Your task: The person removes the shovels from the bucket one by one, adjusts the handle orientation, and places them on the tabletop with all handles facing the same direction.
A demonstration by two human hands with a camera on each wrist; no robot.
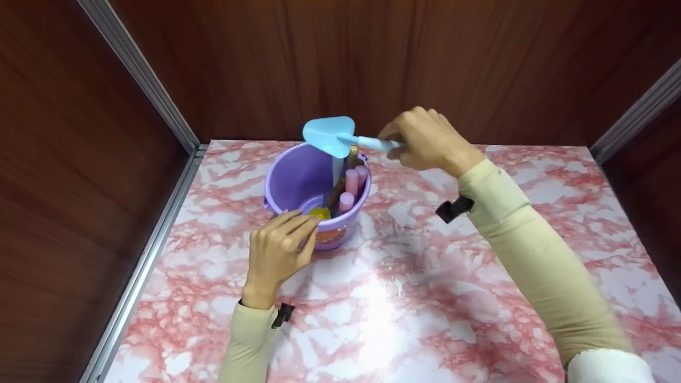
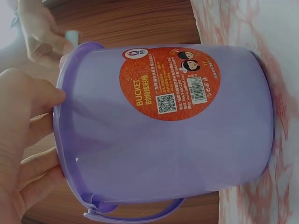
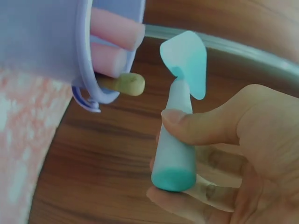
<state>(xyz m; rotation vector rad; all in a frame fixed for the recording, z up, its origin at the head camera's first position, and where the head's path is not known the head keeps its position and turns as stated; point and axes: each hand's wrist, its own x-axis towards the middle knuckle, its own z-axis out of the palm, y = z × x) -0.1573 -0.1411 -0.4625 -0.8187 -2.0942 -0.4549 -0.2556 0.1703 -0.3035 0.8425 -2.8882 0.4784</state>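
A purple bucket stands upright on the table. My left hand grips its near rim, fingers over the edge and thumb on the outer side, as the left wrist view shows near the bucket wall. A light blue hand trowel is in my right hand, which holds it by its pale handle between thumb and fingers. The trowel's blade hangs over the bucket's far rim. Inside the bucket lean pink handles, a wooden handle and a yellow piece; their lower ends are hidden.
The table has a red and white marbled top. A dark wooden panel rises behind it, with metal-framed panels on both sides. The bucket's carrying handle hangs down at its side, and its wall bears an orange label.
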